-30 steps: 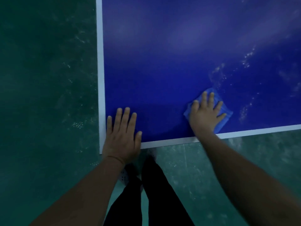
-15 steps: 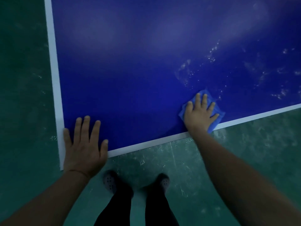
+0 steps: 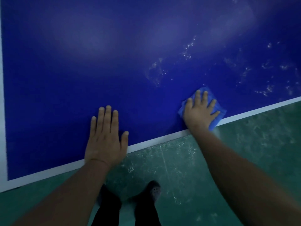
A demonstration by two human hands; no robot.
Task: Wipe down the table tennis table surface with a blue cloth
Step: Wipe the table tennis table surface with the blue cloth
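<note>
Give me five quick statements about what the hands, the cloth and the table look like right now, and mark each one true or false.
1. The right hand presses flat on the folded blue cloth. True.
2. The left hand holds a second cloth. False: it rests bare and flat on the dark blue table tennis table.
3. The cloth lies in the middle of the table. False: it sits by the white near edge line.
4. Whitish smudges show on the surface beyond and to the right of the cloth. True.
5. The floor beside the table is red. False: the green floor is scuffed.
</note>
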